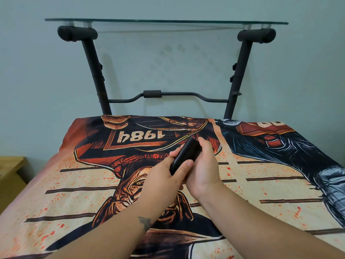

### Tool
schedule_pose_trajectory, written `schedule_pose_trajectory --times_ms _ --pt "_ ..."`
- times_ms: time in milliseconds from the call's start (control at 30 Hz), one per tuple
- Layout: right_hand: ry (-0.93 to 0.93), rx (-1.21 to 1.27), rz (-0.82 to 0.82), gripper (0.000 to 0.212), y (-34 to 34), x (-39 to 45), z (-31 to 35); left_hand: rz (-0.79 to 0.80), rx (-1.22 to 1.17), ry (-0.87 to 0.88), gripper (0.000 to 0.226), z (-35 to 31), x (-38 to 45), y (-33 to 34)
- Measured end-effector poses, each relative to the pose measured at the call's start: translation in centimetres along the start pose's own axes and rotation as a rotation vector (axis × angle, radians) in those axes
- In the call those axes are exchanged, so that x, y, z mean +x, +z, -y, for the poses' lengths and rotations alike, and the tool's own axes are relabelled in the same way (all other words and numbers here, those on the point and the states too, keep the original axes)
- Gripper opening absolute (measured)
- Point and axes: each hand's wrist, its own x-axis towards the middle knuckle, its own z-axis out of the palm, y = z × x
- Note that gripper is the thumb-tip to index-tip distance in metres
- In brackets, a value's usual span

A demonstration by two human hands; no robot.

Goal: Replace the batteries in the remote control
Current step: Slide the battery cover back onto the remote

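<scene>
Two hands, your left hand (164, 176) and right hand (203, 165), hold one black remote control (184, 155), fingers pinching it, above the printed bedspread (74, 193), open room all round.

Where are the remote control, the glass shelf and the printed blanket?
remote control (183, 155): head view, middle of its black body.
glass shelf (168, 21): head view, front edge.
printed blanket (261, 189): head view, bare striped area at right.

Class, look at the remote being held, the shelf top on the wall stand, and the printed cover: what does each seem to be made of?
Remote: likely matte black plastic, smooth with dull sheen. Shelf top: glass, see-through with greenish edge. Cover: printed fabric, soft folds at its edges.
</scene>
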Motion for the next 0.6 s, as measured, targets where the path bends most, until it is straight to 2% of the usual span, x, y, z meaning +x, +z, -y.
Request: schedule_pose_trajectory --times_ms 300,600 --pt "-0.006 0.015 -0.011 0.062 0.04 0.28 -0.05 -0.003 0.022 -0.007 0.031 0.03 0.09 -0.03" --pt "-0.068 0.030 -0.015 0.046 0.32 0.82 0.23 -0.029 0.047 0.038 0.034 -0.28 0.34 -0.20"
